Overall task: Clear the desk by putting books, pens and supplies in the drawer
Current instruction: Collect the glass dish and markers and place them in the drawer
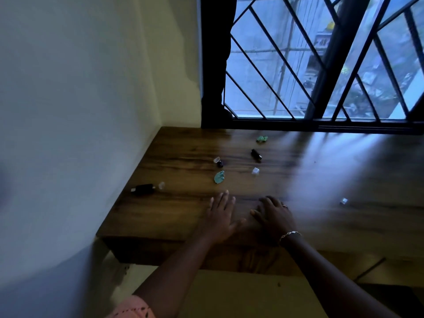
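Left hand (221,216) and right hand (274,218) laid empty on tabletop (321,180), fingers relaxed; black stick (143,188) judged light, rigid, best pinched mid-body.

A pale plastered wall (80,111) fills the left side and turns a corner toward a window (275,65). The window is fronted by a black metal grille (261,75) of diagonal bars, with one thicker dark post (329,65) leaning across it. Along the window's left edge hangs a dark strip (215,53), frame or curtain, and through the glass shows a blurred grey building (296,31).
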The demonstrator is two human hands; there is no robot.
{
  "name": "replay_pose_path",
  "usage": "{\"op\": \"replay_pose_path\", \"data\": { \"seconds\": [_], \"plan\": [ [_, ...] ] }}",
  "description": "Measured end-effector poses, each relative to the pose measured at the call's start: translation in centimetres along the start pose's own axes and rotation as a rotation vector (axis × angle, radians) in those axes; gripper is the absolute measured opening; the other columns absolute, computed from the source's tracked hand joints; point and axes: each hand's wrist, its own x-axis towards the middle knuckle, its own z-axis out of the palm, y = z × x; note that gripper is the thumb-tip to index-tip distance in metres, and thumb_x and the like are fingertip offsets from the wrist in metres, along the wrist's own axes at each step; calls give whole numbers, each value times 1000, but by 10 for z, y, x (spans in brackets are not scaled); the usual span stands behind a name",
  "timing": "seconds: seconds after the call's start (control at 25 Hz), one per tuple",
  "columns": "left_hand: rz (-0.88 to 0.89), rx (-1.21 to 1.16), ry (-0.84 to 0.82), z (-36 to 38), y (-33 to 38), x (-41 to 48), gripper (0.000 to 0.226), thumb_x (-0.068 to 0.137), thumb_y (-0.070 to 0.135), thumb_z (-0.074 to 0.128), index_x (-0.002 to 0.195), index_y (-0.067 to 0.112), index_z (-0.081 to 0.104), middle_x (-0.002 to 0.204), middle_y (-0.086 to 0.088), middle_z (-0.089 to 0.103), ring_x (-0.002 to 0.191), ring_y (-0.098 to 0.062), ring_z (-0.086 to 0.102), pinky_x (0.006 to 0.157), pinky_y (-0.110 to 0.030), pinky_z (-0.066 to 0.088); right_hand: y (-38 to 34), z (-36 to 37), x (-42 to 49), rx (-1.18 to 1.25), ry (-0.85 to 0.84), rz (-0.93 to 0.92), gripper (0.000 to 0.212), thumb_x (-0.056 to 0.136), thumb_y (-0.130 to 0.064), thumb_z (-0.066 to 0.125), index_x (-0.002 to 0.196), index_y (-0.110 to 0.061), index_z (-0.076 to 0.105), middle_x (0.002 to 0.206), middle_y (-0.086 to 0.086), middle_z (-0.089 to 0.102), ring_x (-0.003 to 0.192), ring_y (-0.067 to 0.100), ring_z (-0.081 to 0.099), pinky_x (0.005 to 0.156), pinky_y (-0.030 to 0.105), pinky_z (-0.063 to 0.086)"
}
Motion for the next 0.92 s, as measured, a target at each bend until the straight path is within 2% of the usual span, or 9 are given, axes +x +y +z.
{"op": "replay_pose_path", "data": {
  "seconds": [0.04, 0.12, 0.36, 0.44, 0.56, 0.68, 0.84, 0.92],
  "plan": [
    [3, -9, 27, -4, -1, 7, 123, 55, 85, -18, 150, 12, 9, 158, -10, -6, 146, -20, -7, 117, -37, -7, 4, -1, 14, 15, 24, 3, 57, 87, -51, 50, 131, -15, 45, 139, 7, 43, 125, 27, 43, 101, 32, 34],
    [-8, 0, 74, -10, -7, 24, 130, 48, 88, -18, 149, 12, 13, 159, -10, -2, 147, -19, -4, 117, -37, -6, 11, -7, 39, 24, 17, 11, 50, 90, -43, 51, 130, -14, 45, 137, 9, 44, 123, 29, 44, 99, 33, 35],
    [-84, 1, 158, -27, -20, 82, 80, 88, 64, 21, 148, 11, 19, 158, -10, 8, 146, -19, 5, 117, -34, -2, 29, -23, 115, 116, 45, 52, 41, 90, -28, 56, 126, -11, 48, 132, 13, 49, 116, 34, 50, 94, 37, 39],
    [-100, -28, 222, -28, -23, 94, 81, 85, 64, 21, 146, 11, 26, 157, -10, 16, 146, -20, 12, 118, -33, 1, 38, -25, 138, 169, 38, 61, 41, 88, -24, 58, 125, -9, 49, 128, 16, 53, 112, 35, 54, 92, 40, 43],
    [-112, -105, 280, -30, -25, 108, 75, 87, 61, 34, 140, 8, 38, 150, -13, 31, 142, -24, 25, 117, -35, 9, 48, -26, 175, 183, 19, 68, 37, 87, -18, 58, 122, -9, 51, 123, 19, 56, 108, 37, 57, 88, 43, 47],
    [-175, -203, 364, -32, -29, 119, 80, 78, 59, 25, 127, 2, 52, 138, -16, 48, 131, -30, 43, 112, -40, 23, 53, -28, 210, 195, 17, 88, 33, 87, -17, 57, 119, -7, 54, 119, 19, 60, 108, 35, 57, 86, 39, 46],
    [-342, -304, 450, -36, -45, 129, 67, 81, 49, 33, 117, -1, 59, 120, -19, 59, 113, -35, 54, 100, -42, 37, 55, -22, 245, 221, -12, 85, 34, 87, -24, 60, 115, -5, 56, 114, 18, 63, 107, 34, 57, 86, 37, 45],
    [-378, -321, 446, -40, -51, 132, 48, 89, 35, 47, 118, -1, 58, 120, -19, 58, 112, -35, 53, 96, -39, 39, 53, -15, 258, 226, -13, 76, 34, 85, -25, 62, 111, -3, 58, 113, 22, 62, 106, 37, 57, 87, 40, 46]
  ]
}}
